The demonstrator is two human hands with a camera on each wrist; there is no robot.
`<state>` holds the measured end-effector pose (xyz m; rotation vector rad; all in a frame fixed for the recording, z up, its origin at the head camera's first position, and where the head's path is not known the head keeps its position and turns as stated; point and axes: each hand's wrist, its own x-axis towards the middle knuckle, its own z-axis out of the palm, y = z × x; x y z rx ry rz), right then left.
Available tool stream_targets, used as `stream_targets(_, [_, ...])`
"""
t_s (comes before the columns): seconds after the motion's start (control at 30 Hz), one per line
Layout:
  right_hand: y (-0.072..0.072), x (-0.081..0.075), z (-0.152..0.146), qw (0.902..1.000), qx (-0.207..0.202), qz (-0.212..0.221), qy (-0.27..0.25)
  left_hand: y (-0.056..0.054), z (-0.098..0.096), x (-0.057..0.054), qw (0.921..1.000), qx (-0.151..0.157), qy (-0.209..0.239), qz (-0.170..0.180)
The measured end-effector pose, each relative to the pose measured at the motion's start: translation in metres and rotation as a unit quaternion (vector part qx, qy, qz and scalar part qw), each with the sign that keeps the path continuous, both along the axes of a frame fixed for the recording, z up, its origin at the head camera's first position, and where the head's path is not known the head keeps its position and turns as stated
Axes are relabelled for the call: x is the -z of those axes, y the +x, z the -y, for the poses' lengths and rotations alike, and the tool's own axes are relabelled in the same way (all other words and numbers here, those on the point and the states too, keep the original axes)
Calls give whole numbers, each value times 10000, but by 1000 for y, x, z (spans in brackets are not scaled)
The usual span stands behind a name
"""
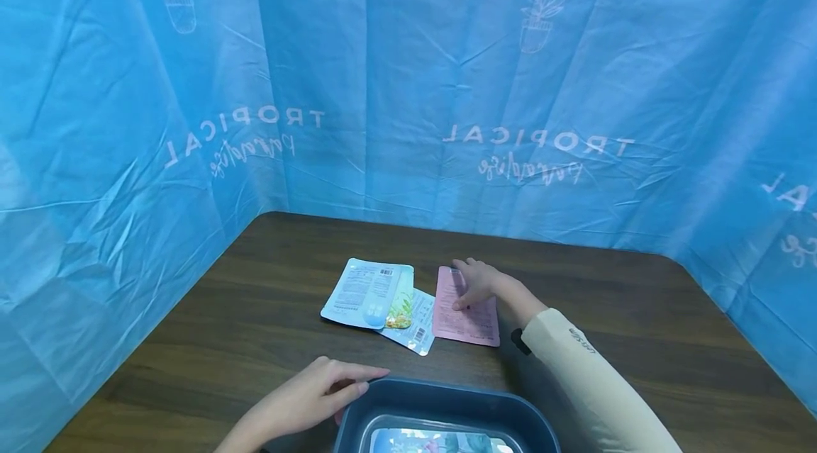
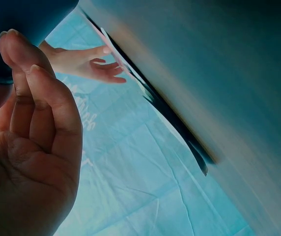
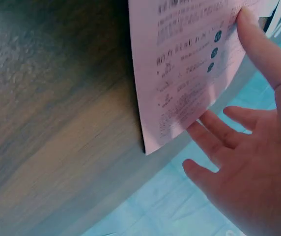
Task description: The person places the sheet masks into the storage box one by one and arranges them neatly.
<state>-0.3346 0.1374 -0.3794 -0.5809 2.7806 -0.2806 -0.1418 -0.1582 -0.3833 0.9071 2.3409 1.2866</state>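
Flat on the table lies a pink sheet mask packet [image 1: 469, 322], its printed side up. My right hand [image 1: 479, 279] reaches over it, thumb touching the print and the other fingers spread along the far edge, as the right wrist view shows. At the near edge, my left hand [image 1: 322, 393] holds the corner of a dark blue plastic bin [image 1: 447, 390] by its rim and outer wall. Inside the bin is a blue packet with a floral print [image 1: 440, 441]. The left wrist view shows the left fingers bent against the bin's wall.
Left of the pink packet, a pale blue packet [image 1: 360, 293] overlaps a green and yellow one [image 1: 402, 300]. Another light blue packet [image 1: 418, 325] lies partly under them. A blue printed curtain [image 1: 408, 84] stands behind the brown wooden table [image 1: 255, 283].
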Motion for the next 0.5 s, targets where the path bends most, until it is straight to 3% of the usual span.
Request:
stream_targets(0.13, [-1,-5,-4,9998,54,-172,29,1,0,-2,10000,-26,-14,3])
stream_targets(0.23, [-2,-6,-8,9998,180,-73,-90,1,0,-3,10000,-55,-38,-18])
stream_targets(0.5, [-5,4,-29,9985,444,-114,-291,0,0,-1,9999,-44,-49,-107])
